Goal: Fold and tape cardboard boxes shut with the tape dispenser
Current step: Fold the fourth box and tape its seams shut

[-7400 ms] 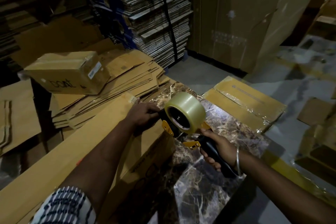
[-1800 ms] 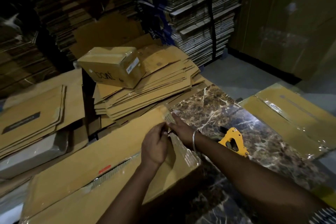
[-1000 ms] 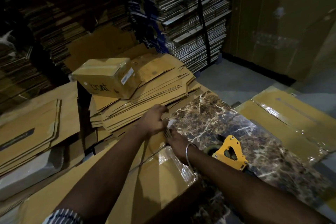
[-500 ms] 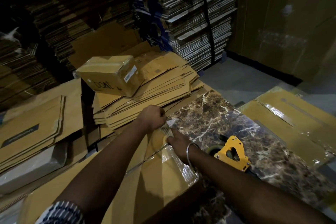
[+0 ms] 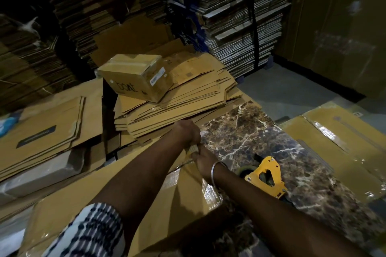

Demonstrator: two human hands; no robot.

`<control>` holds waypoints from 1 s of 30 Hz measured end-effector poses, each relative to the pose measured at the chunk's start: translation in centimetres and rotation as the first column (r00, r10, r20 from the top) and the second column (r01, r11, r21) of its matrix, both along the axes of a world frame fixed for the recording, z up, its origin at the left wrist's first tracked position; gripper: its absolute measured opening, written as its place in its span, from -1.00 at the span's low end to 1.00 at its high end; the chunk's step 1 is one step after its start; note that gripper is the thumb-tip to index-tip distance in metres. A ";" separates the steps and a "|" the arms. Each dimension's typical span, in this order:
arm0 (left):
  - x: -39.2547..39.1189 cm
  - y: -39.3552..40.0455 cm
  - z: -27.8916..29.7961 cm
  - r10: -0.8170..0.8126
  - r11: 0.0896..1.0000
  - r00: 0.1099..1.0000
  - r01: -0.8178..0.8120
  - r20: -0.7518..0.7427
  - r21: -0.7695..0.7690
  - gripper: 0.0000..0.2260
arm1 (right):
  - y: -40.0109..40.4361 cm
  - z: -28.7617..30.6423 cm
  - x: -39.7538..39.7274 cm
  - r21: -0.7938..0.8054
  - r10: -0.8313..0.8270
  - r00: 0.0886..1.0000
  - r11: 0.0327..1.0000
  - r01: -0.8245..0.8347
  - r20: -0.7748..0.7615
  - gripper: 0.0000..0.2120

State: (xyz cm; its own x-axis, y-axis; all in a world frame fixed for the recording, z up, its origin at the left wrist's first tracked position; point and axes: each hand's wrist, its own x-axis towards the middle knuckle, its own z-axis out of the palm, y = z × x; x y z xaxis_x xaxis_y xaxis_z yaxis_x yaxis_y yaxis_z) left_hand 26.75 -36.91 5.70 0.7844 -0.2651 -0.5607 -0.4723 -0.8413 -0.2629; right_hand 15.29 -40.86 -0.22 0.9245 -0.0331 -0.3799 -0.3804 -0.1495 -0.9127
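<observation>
Head view is showing both your arms reaching forward over the long cardboard box [image 5: 158, 204] that is lying across the near edge of the marble counter [image 5: 250, 137]. Your left hand [image 5: 187, 132] is curling its fingers tightly around the far end of the box, at the corner where the flap edge is showing as a pale ribbed strip. Your right hand [image 5: 201, 159] is sitting just beneath it, touching it, with fingers gripping that same end of the box; a metal bangle [image 5: 215, 168] is circling your right wrist. Glossy clear tape [image 5: 211, 191] is shining on the box's near right side, just below your right forearm.

The yellow tape dispenser [image 5: 266, 177] is lying on the counter just right of your right forearm, with nothing holding it; its roll is mostly hidden in shadow.

Beyond your hands, a stack of flattened cartons [image 5: 177, 98] is resting beside the counter's far end, and a small sealed box [image 5: 135, 77] with handwriting on its side is sitting on top of that stack. Another taped box [image 5: 338, 142] is lying to the right of the counter.
</observation>
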 end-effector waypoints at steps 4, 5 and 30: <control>0.2 1.1 -0.2 0.288 0.858 0.917 -0.375 -0.275 -0.352 -0.67 | 0.3 -2.7 1.3 0.045 0.001 1.000 0.999 0.000 -0.014 -0.34; 0.3 1.5 0.0 0.321 0.748 0.896 -0.439 -0.308 -0.498 -0.66 | 0.3 -3.0 1.3 0.061 0.003 1.000 0.998 -0.002 -0.023 -0.31; -19.8 18.1 -3.1 0.341 0.768 0.931 -0.196 0.131 -0.609 -0.44 | -1.4 0.3 -1.0 -0.507 0.216 0.973 0.850 -0.143 0.087 -0.34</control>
